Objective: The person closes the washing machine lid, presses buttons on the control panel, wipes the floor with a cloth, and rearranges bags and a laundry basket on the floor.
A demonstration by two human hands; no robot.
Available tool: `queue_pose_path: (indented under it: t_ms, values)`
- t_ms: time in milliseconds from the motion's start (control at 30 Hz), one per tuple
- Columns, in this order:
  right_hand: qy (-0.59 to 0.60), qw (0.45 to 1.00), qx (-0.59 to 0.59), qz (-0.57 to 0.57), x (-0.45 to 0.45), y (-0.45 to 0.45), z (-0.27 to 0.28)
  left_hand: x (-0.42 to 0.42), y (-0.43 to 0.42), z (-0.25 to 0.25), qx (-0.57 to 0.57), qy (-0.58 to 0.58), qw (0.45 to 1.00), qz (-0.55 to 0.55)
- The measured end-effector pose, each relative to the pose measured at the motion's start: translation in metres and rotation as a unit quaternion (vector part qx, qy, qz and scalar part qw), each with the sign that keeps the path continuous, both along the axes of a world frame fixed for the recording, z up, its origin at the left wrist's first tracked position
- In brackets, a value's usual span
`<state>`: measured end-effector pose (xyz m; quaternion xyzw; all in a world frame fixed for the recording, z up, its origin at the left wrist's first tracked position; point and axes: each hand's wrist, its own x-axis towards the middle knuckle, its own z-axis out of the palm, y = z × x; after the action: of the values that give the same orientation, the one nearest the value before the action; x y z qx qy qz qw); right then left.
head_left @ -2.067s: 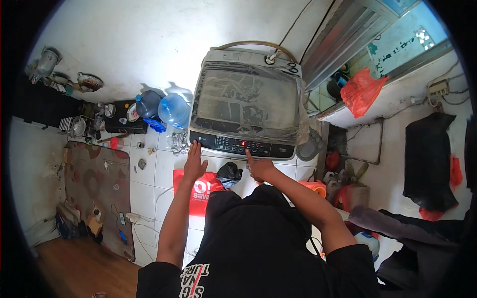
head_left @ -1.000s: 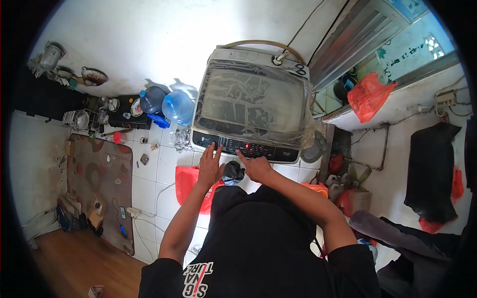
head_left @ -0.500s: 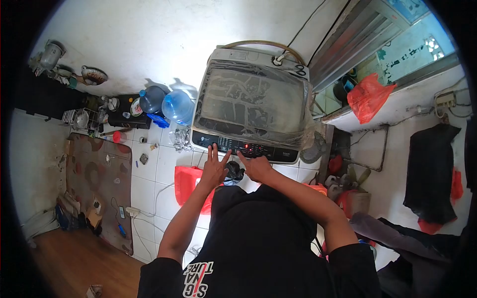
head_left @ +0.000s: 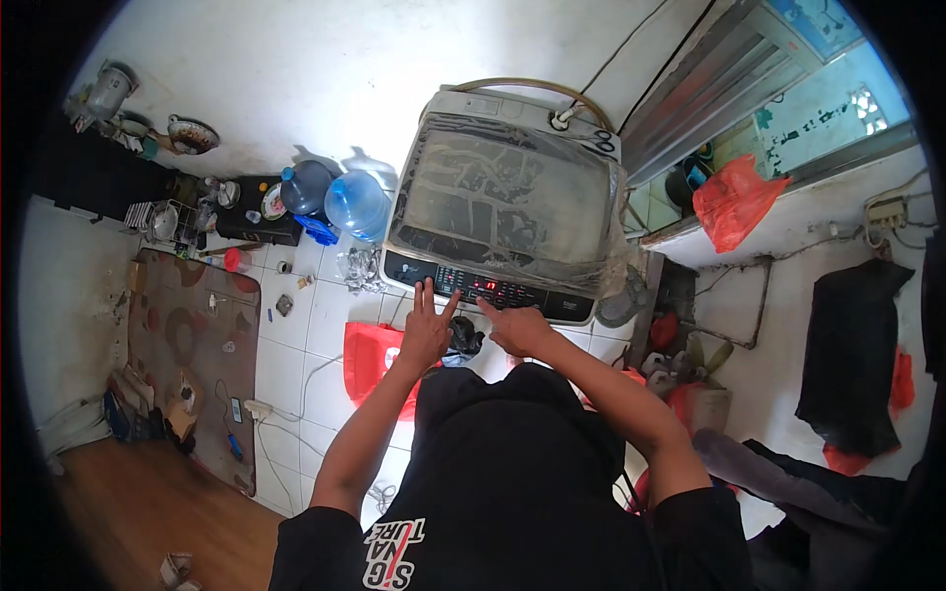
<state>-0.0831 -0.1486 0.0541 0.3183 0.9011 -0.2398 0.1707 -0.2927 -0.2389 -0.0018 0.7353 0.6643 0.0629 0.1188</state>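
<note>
Pointing with loose right hand (head_left: 517, 330), left hand (head_left: 426, 335) splayed, both seemingly touching control panel (head_left: 491, 286)

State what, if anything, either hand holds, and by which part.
Nothing is visibly held: the left hand is spread at the control panel of the top-loading washing machine, and the right hand points at the same panel.

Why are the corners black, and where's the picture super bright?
Head view: probably a wide lens, so edges look rounded and corners black; head view: the back wall is brightest, with shadows behind the blue bottles; head view: the display on the washing machine glows red.
</note>
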Motion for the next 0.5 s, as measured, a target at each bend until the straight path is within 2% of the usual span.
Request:
queue_pose_path:
  t_ms: [67, 133, 267, 333, 467, 500]
  values:
    - [-0.006, 0.999, -0.025, -0.021, 0.006, -0.001, 0.000, 0.003, 0.000, 0.003, -0.022, 0.003, 1.000, 0.014]
    - [0.053, 0.998, -0.004, -0.036, 0.010, -0.001, -0.001, 0.003, 0.000, -0.005, -0.010, 0.003, 1.000, 0.018]
    - [0.075, 0.995, -0.007, -0.068, 0.009, 0.008, 0.008, 0.004, 0.001, -0.003, -0.023, 0.012, 0.999, 0.024]
    - [0.152, 0.981, 0.094, -0.072, 0.008, 0.012, 0.008, 0.005, 0.002, -0.003, -0.025, 0.018, 0.999, 0.024]
    - [0.156, 0.973, 0.129, -0.114, 0.005, 0.027, 0.016, 0.005, 0.000, -0.006, -0.016, 0.044, 0.999, 0.018]
    - [0.192, 0.957, 0.184, -0.115, 0.007, 0.033, 0.012, 0.004, 0.000, -0.007, -0.016, 0.044, 0.999, 0.018]
